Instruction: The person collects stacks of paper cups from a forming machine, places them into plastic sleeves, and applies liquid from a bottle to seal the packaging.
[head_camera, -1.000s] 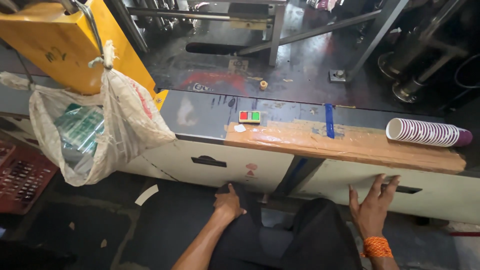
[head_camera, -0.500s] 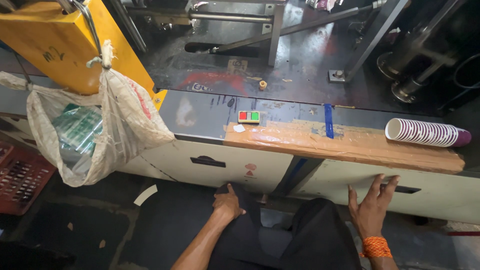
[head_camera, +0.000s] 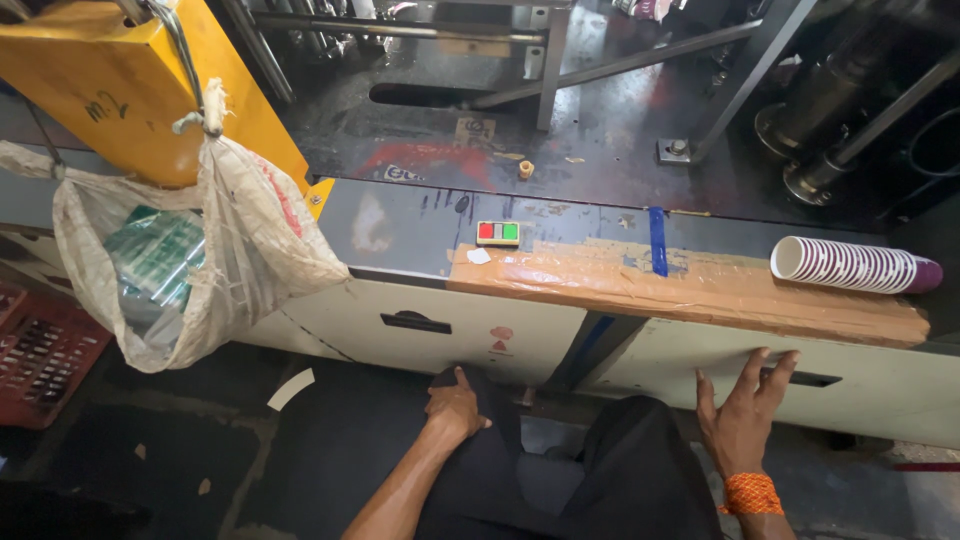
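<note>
The person is sitting in front of a cream-coloured machine cabinet (head_camera: 420, 330), and everything here is being placed against that cabinet. The left hand (head_camera: 455, 408) is resting on the left knee, which is pressing close to the cabinet's lower front; its fingers are curling loosely over the dark trouser cloth and gripping nothing else. The right hand (head_camera: 742, 418) is lying just below the cabinet's right door panel, fingers spread open and pointing up towards a dark slot handle (head_camera: 805, 379) in that panel, with the fingertips lying close under it; whether they are touching the panel cannot be told. An orange wristband (head_camera: 750, 493) is circling the right wrist. Along the cabinet's top edge a strip of brown tape (head_camera: 700, 290) is running towards the right, crossed by a short band of blue tape (head_camera: 657, 242). At the right end of that top edge a stack of paper cups (head_camera: 850, 266) is lying on its side, well apart from both hands. Near the middle of the top a small red-and-green push-button switch (head_camera: 498, 232) is sitting. To the cabinet's left a whitish woven sack (head_camera: 200, 260) is hanging from a yellow metal housing (head_camera: 120, 85).
</note>
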